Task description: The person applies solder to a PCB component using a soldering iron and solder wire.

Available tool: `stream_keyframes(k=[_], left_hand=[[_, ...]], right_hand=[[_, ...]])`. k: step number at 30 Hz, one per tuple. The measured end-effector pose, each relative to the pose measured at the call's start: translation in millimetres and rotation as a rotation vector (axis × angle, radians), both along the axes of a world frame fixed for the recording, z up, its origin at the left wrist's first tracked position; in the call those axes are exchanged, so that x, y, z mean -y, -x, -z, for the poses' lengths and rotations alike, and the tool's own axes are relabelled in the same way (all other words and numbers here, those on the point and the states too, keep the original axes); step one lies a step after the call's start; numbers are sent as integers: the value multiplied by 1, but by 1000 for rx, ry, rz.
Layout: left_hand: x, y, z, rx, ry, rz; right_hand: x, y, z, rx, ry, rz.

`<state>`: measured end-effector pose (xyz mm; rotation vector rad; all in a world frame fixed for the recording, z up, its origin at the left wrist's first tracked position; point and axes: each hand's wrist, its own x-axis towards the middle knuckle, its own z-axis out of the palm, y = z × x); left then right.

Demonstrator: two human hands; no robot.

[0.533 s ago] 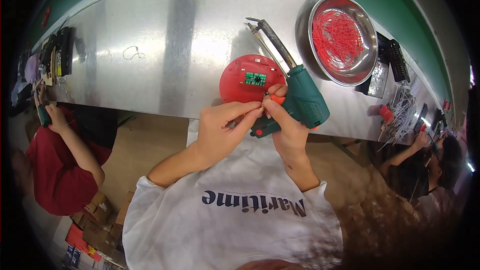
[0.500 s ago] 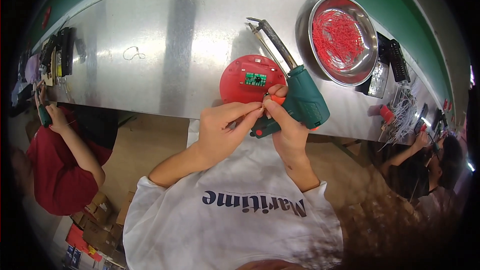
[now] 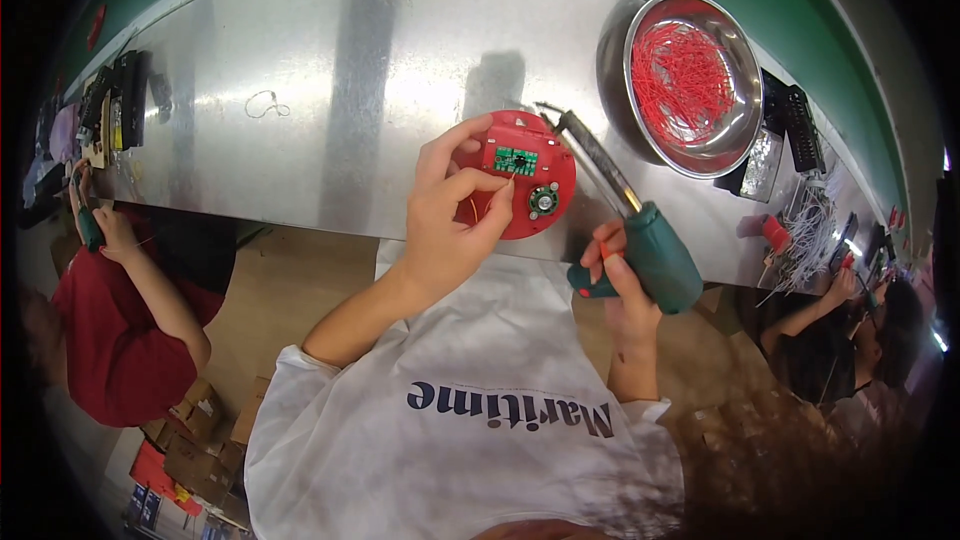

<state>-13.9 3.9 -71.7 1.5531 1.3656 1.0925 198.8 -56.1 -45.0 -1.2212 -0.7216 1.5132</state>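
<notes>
A green soldering gun [image 3: 668,258] is in my right hand [image 3: 628,292], with the fingers wrapped round its handle. Its dark tip reaches over the far right part of a round red plastic housing [image 3: 558,162]. My left hand [image 3: 440,210] pinches a thin wire [image 3: 514,176] between thumb and forefinger, its end at the green circuit board [image 3: 516,161] set in the housing. The other left fingers rest along the housing's left edge. A small round metal-and-green component [image 3: 543,201] sits nearer me in the housing. The soldering tip is apart from the board.
On the metal table [image 3: 300,30], a steel bowl [image 3: 742,145] of red wires [image 3: 685,80] stands at the far right. A small wire loop [image 3: 266,105] lies to the left. White wires [image 3: 815,230] and black parts are at right. Co-workers sit on both sides.
My hands have moved apart. The left has brought the wire to the circuit board, and the right has moved right, lifting the soldering gun and swinging its tip over the housing.
</notes>
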Motion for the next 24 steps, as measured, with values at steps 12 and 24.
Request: stream_keyframes(k=[12, 24], left_hand=[[-1, -3, 6, 12, -1, -10], [-1, -3, 5, 12, 15, -11]], right_hand=[[21, -21, -2, 439, 46, -122], [27, -28, 7, 461, 67, -149]])
